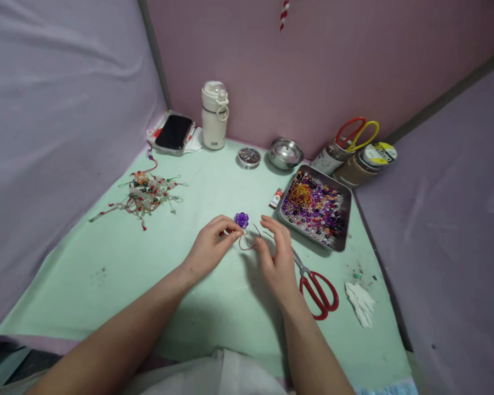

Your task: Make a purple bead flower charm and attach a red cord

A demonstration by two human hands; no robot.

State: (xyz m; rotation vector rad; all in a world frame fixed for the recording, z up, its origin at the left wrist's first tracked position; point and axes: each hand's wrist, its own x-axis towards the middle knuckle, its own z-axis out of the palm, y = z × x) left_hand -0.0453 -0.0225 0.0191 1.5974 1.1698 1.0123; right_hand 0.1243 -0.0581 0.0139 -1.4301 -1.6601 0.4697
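Observation:
My left hand (214, 238) is closed, thumb and forefinger pinching a thin red cord (247, 249) just below a purple bead flower (241, 220). The flower, made of shiny beads, stands beyond the fingertips. From the pinch the cord loops rightward toward my right hand (275, 252), whose thumb and fingers are spread apart. One cord end rises near the right fingertips; whether the right thumb touches the cord I cannot tell. Scissors with red handles (319, 293) lie beside my right hand, their blades partly hidden behind it.
A metal tray (348, 222) of mixed beads sits at right, near a lighter (276, 198), steel bowl (285, 153) and spool (249, 157). Behind are jars (356, 171), one with scissors (356, 133). A bottle (214, 118), phone (174, 131) and beaded strings (148, 195) stand left; crumpled tissue (360, 304) lies right.

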